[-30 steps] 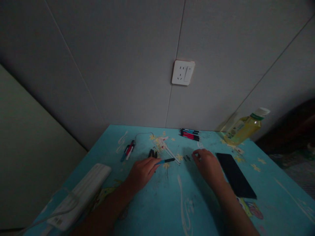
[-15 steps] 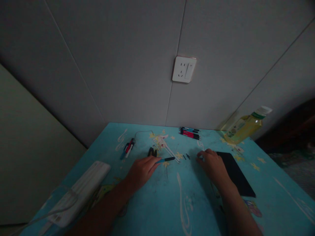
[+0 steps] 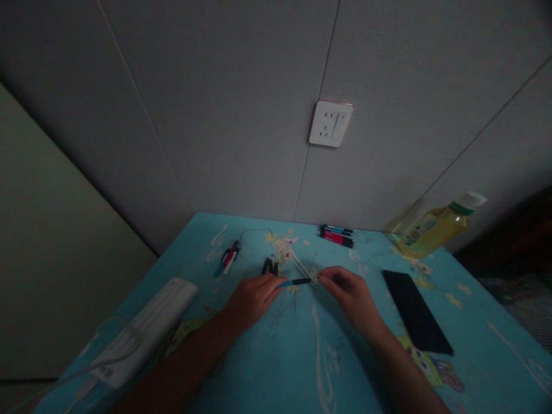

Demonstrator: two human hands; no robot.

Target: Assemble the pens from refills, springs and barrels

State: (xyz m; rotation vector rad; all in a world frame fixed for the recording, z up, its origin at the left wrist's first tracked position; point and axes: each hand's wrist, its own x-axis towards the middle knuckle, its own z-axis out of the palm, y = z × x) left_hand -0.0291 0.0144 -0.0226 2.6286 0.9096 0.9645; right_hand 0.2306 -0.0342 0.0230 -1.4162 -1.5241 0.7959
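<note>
My left hand (image 3: 255, 294) is closed around a blue pen barrel (image 3: 294, 283) with a black front part, which points right, just above the table. Thumb and fingers of my right hand (image 3: 347, 290) are pinched together close to the pen's black end. Whatever they hold is too small and dark to make out. Just beyond my left hand lie several black pen parts (image 3: 269, 267). A few loose pens (image 3: 227, 259), blue, red and white, rest farther left.
Several assembled pens (image 3: 336, 236) lie in a row by the wall. A black flat slab (image 3: 416, 310) is right of my right hand. A bottle of yellow liquid (image 3: 435, 230) stands at the back right. A white power strip (image 3: 146, 330) with a cable lies at the left.
My right hand has moved left from beside the black slab to the pen's black end, its fingers now pinched. It now covers the spot where two small dark parts lay. My left hand keeps the pen.
</note>
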